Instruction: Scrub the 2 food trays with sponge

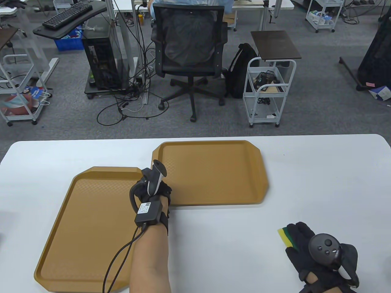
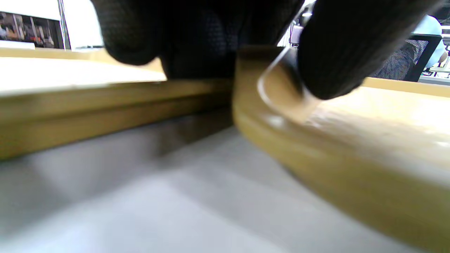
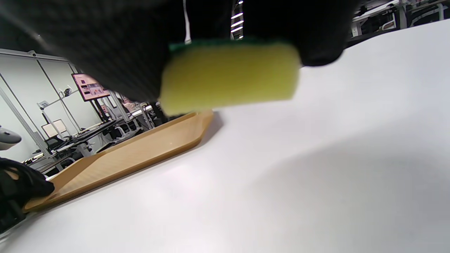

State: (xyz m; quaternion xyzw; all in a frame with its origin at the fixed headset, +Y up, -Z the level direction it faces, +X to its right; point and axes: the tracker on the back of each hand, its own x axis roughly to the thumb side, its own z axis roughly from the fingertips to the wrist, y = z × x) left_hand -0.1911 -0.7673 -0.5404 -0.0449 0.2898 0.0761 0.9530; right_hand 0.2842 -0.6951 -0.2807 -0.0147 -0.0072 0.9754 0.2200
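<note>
Two brown food trays lie on the white table: the near tray (image 1: 88, 232) at the left and the far tray (image 1: 213, 174) behind it to the right. My left hand (image 1: 152, 190) sits where their rims meet. Its fingers (image 2: 327, 52) curl over the far tray's near-left corner (image 2: 316, 140), beside the near tray's rim (image 2: 88, 112). At the table's near right, my right hand (image 1: 301, 239) holds a yellow and green sponge (image 1: 285, 236). In the right wrist view the sponge (image 3: 228, 77) is pinched between gloved fingers (image 3: 105, 59), just above the tabletop.
Bare white tabletop (image 1: 232, 244) lies between my hands. Beyond the table's far edge stand a black office chair (image 1: 189, 52), a white cart (image 1: 268, 91) and a computer tower (image 1: 100, 64) on grey carpet.
</note>
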